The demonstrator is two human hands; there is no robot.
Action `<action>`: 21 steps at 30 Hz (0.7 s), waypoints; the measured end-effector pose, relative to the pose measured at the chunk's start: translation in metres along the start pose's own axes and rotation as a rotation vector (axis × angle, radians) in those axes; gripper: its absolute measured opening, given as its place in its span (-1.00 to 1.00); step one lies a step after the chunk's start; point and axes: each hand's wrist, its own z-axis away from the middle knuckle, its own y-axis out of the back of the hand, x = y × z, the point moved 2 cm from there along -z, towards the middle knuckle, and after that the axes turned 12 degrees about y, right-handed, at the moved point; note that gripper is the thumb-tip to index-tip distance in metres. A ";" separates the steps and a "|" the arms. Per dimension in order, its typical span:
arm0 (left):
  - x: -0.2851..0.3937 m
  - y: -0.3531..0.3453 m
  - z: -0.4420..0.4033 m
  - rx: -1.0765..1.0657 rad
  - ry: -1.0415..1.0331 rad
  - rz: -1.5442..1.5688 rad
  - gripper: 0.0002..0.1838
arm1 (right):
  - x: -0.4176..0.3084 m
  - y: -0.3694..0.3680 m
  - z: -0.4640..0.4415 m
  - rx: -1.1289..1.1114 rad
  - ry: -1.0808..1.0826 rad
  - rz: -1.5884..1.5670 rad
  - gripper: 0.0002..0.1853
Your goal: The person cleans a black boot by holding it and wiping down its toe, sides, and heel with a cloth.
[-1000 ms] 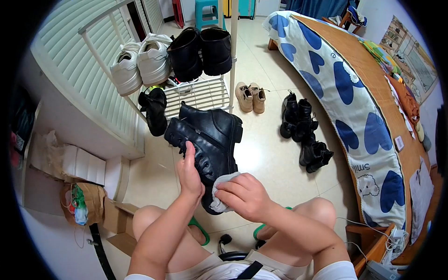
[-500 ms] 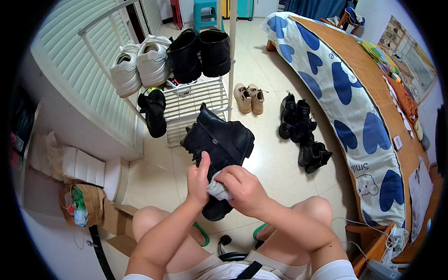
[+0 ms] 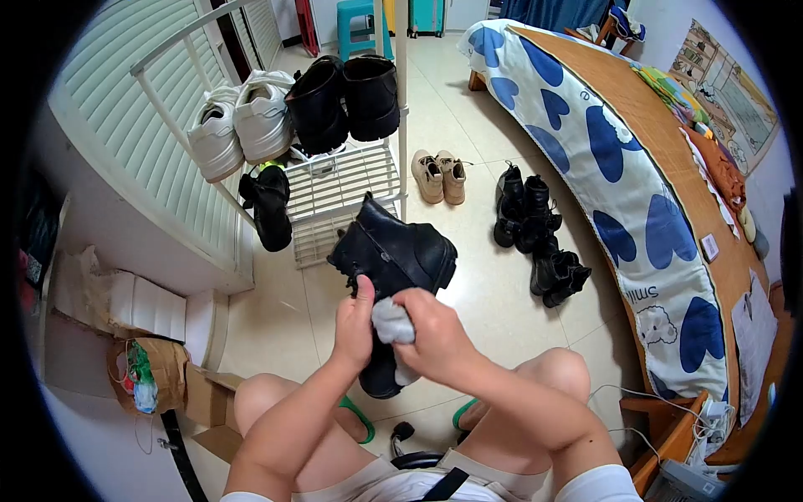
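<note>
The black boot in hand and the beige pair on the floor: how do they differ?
In colour, the black boot is dark, the beige pair pale. The boot tilts in the left hand, a grey cloth against it; the pair stands upright on the floor. The boot is single; the pair is two shoes. Both are footwear.

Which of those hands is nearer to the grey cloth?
Right. The right hand holds the grey cloth against the black boot; the left hand grips the boot, beside the cloth.
</note>
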 end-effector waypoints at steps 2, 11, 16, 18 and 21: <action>-0.011 0.007 -0.008 0.001 -0.054 -0.059 -0.25 | -0.001 0.000 0.000 -0.044 -0.075 -0.053 -0.58; -0.027 -0.001 0.005 -0.147 -0.053 -0.496 -0.27 | 0.028 0.019 -0.053 0.188 0.009 -0.003 -0.60; -0.025 0.005 -0.007 0.017 -0.108 -0.359 -0.26 | 0.017 0.013 -0.019 0.043 0.069 0.040 -0.55; -0.023 0.017 -0.015 -0.001 0.000 -0.202 -0.25 | 0.009 0.008 0.000 -0.038 0.077 -0.008 -0.55; 0.002 0.012 -0.014 0.026 -0.082 -0.021 -0.24 | 0.001 0.009 0.006 -0.206 0.006 -0.049 -0.52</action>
